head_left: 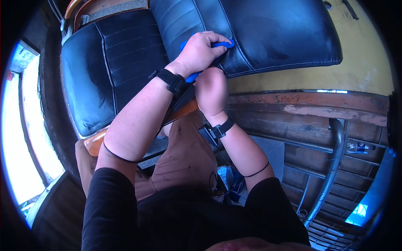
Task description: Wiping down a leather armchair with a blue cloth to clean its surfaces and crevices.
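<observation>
A black padded chair with stitched seams lies in front of me, one cushion [138, 50] on the left and another cushion [276, 29] on the right. My left hand [199, 50] is closed over a blue cloth [226, 43] and presses it onto the right cushion near the crease between the two. More blue shows by the left wrist. Just below, my right hand [212, 90] is at the near edge of the right cushion, beside the crease. It looks smeared and its fingers are hidden, so I cannot tell whether it grips anything.
An orange-brown wooden frame [97, 141] edges the left cushion near my knee. Behind the right cushion is a yellowish board [364, 54] with a worn wooden edge [335, 113]. A bent metal tube [337, 142] and wire racks stand at the right. A bright opening is at the left.
</observation>
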Tool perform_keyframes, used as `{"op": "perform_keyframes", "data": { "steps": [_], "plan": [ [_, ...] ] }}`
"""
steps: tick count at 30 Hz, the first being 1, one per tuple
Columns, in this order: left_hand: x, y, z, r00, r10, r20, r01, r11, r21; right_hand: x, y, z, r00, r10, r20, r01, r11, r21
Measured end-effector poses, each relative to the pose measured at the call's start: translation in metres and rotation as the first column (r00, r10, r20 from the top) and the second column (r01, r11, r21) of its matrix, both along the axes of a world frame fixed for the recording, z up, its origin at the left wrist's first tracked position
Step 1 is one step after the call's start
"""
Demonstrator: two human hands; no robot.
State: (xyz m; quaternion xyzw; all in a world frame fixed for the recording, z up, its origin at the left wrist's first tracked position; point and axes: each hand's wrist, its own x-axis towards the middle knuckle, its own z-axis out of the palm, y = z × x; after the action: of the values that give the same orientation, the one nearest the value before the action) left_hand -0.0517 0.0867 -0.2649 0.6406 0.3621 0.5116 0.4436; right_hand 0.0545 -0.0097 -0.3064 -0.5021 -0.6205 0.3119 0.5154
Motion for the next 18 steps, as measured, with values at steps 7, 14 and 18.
{"op": "perform_keyframes", "data": {
  "steps": [7, 14, 18],
  "plan": [
    [-0.0062, 0.001, 0.0027, 0.988, -0.106, -0.114, 0.118, 0.988, 0.103, 0.0025, 0.0017, -0.0032, 0.998, -0.01, 0.057, 0.008, 1.0, 0.026],
    [0.0007, -0.0035, 0.001, 0.996, 0.085, -0.012, -0.085, 0.996, 0.026, 0.0011, 0.0019, -0.0042, 0.999, -0.02, 0.036, 0.019, 1.0, 0.005],
    [-0.0024, -0.0024, 0.0018, 0.995, -0.088, -0.055, 0.094, 0.988, 0.122, 0.0026, 0.002, -0.0037, 1.0, -0.005, 0.031, 0.004, 1.0, 0.028]
  ]
}}
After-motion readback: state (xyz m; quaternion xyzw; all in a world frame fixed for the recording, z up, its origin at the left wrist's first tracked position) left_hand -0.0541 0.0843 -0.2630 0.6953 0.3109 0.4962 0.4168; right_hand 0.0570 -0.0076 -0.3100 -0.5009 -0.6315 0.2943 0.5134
